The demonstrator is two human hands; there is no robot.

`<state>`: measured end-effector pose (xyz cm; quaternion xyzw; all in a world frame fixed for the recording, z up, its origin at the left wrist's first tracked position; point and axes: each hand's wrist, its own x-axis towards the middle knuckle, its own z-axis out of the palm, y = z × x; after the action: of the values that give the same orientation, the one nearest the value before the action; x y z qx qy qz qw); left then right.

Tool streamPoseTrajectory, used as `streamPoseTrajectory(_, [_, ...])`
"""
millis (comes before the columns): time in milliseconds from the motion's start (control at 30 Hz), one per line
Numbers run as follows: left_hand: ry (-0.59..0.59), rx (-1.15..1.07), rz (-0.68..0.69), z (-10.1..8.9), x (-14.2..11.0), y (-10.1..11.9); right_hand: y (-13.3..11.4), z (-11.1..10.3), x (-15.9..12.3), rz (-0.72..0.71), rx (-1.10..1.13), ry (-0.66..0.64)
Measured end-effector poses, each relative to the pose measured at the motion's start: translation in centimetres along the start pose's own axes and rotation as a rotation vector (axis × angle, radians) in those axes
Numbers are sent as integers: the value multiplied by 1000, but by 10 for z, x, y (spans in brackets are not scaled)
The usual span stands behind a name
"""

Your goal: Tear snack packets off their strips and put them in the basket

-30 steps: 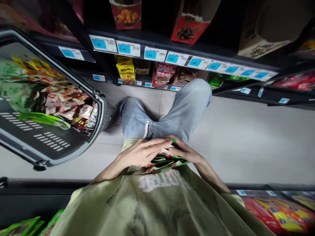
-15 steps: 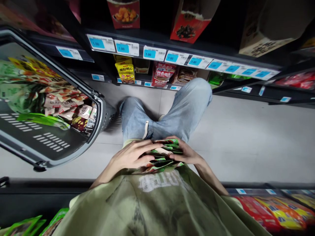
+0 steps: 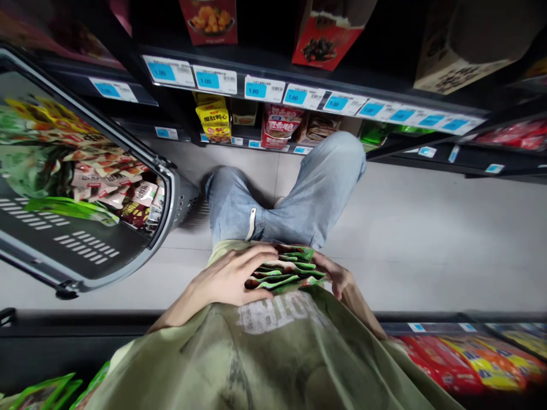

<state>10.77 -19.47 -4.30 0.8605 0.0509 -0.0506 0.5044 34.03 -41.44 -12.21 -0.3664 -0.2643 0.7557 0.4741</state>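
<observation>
A stack of green snack packets rests against my shirt at waist height, edges facing up. My left hand is closed around the stack's left side, its fingers across the far end and its thumb at the near end. On the right side, my right hand holds the stack with its fingers partly hidden behind the packets. Its thumb hangs down, apart from the packet edges.
To the left stands a grey shopping basket with many snack packets inside. A dark shelf with price labels and boxes runs across the front. Behind me on the right are red and yellow packs. My knees point towards the shelf.
My right thumb has come off the packets' top edges and swung down to the right. My left hand has shifted slightly, and more of the packet edges show between the hands.
</observation>
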Motion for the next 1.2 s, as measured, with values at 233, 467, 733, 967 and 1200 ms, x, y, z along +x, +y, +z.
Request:
streamPoseTrajectory(233, [31,48,-51,1,-4,3,15,14,-11,68,3,252])
streamPoseTrajectory(467, [-118,246,-57,-1,25,17,-23,25,8,37,-265,237])
streamPoseTrajectory(733, [-134,198,57,10,72,8,-46,24,27,109,-440,275])
streamPoseTrajectory(967, [-77,-25,-4,-10,40,-12,-48,31,42,93,-513,293])
streamPoseTrajectory(1200, [75,-526,-158,16,-46,-41,-34,31,26,94,-486,336])
